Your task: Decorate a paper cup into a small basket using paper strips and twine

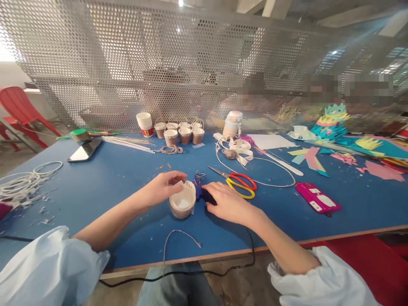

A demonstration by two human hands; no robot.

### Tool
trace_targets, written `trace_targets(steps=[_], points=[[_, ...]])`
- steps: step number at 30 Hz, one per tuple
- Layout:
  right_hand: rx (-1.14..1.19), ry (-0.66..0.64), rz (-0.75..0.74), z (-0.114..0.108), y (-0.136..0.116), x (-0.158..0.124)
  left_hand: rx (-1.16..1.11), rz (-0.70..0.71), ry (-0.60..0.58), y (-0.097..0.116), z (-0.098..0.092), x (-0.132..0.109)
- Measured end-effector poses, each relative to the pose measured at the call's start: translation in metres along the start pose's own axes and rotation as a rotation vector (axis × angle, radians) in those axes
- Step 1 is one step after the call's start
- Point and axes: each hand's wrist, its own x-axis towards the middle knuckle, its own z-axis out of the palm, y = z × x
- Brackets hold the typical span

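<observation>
Your left hand is on the paper cup, which stands upright and open-mouthed on the blue desk between your two hands. The left fingers are curled in and nip the cup's far left rim, with the thumb on the near side of that rim. The rest of the cup's mouth shows clear of them.

Just right of the cup, your right hand lies palm down on the blue glue gun. Its fingers are folded close over the gun's dark handle. The blue nose sticks out past the fingertips and sits right against the cup's right wall.

Beyond the gun, farther right of the cup, lie the scissors with red and yellow handles, blades pointing away from you to the left. Well to the cup's right is a pink case. On the near side of the cup a loop of thin cord lies on the desk. Far behind the cup stands a cluster of small brown-wrapped cups, and far back to its left lies a black phone.
</observation>
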Motion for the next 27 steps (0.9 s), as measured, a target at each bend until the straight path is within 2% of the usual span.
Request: trace_targets(steps=[7,13,17,21,24,27], points=[[-0.062,0.057,0.050,0.009,-0.004,0.005,0.193,0.129,0.078,0.004,0.007,0.002],[-0.117,0.064,0.068,0.019,-0.005,0.012,0.359,0.342,0.196,0.002,0.011,-0.008],[-0.119,0.069,0.094,0.023,-0.002,0.015,0.415,0.344,0.210,0.008,0.013,-0.020],[-0.029,0.147,0.175,0.024,0.003,0.014,0.408,0.306,0.203,0.007,0.016,-0.029],[0.109,0.248,0.225,0.021,0.009,0.011,0.374,0.259,0.197,0.002,0.018,-0.033],[0.350,0.348,0.273,0.016,0.013,0.003,0.333,0.231,0.189,-0.002,0.020,-0.035]])
